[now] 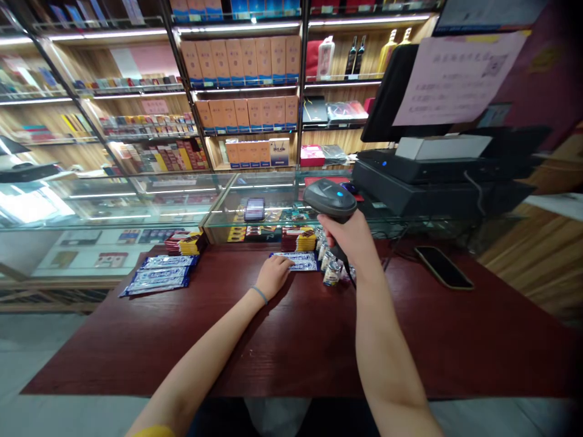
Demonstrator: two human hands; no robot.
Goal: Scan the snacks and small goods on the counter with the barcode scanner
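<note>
My right hand is closed around the handle of a black barcode scanner, raised above the table with a small blue light on top. My left hand lies with its fingers stretched over the left end of some blue-and-white snack packets. Part of those packets is hidden under the fingers. Just behind them stands a stack of yellow-and-dark-red packets. Several small cans are grouped to the right of the blue packets, below the scanner.
Another pile of blue-and-white packets lies left, near a second yellow-and-red stack. A phone rests on the right of the dark red table. Behind are a glass counter, a monitor and stocked shelves.
</note>
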